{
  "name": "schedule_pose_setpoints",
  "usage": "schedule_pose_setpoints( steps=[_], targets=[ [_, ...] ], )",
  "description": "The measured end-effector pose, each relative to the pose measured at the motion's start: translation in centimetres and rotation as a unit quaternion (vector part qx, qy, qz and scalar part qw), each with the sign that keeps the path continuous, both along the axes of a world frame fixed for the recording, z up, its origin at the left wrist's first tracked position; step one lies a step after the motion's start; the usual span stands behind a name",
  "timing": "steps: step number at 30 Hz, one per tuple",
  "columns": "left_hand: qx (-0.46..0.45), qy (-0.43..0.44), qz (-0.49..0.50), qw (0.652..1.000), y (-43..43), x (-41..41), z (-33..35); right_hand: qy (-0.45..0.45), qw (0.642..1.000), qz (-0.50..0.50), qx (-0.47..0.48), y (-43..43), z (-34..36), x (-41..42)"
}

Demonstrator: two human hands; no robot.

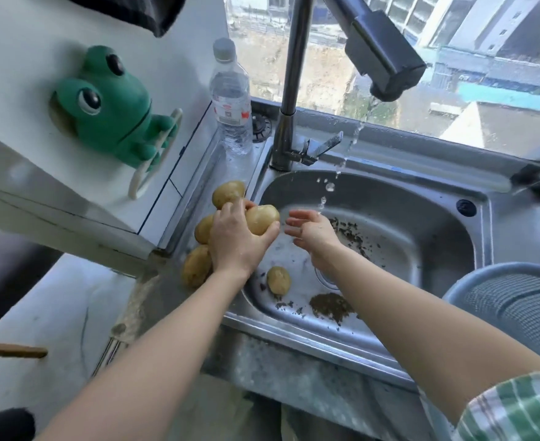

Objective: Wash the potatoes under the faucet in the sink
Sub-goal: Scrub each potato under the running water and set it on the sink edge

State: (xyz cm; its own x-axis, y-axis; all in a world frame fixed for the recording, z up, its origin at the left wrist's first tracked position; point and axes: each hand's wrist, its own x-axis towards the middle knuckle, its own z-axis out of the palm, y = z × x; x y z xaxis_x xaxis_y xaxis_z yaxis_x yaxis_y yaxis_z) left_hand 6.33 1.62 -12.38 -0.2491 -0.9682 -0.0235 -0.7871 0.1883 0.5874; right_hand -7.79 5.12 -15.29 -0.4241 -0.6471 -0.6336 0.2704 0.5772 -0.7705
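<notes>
My left hand (235, 238) grips a wet yellow potato (261, 218) over the left rim of the steel sink (421, 218). My right hand (313, 230) is empty with its fingers spread, just right of that potato, inside the basin under the falling water. The dark faucet head (386, 55) hangs above and a thin stream (341, 160) drops from it. Three more potatoes lie on the sink's left ledge: one at the back (228, 194), one partly behind my hand (204, 229), one nearer (196, 266). A small potato (278, 280) lies on the basin floor near the drain.
Dark dirt (330, 305) is scattered over the basin floor. A plastic water bottle (231, 100) stands at the back left beside the faucet lever (324, 148). A green frog holder (112, 103) hangs on the left wall. A blue-grey colander (510, 307) sits at the sink's right.
</notes>
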Motion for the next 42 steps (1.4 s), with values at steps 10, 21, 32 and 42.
schedule_pose_setpoints(
  steps=[10, 21, 32, 42],
  targets=[
    [-0.011, -0.039, 0.271, 0.962, 4.7, 7.3, 0.9, 0.041, 0.979, 0.184, 0.08, 3.3, 0.4, 2.5],
    [0.111, -0.082, 0.342, 0.93, 4.4, 10.3, -1.1, -0.061, 0.995, 0.062, 0.048, 2.0, 0.1, 1.2],
    [0.177, -0.142, 0.325, 0.918, 3.2, 10.8, -1.1, -0.145, 0.988, -0.043, 0.019, 0.7, 0.5, 0.0],
    [0.189, -0.184, 0.301, 0.917, 3.4, 9.7, -1.0, -0.178, 0.982, -0.067, 0.013, 0.5, 0.7, 0.7]
  ],
)
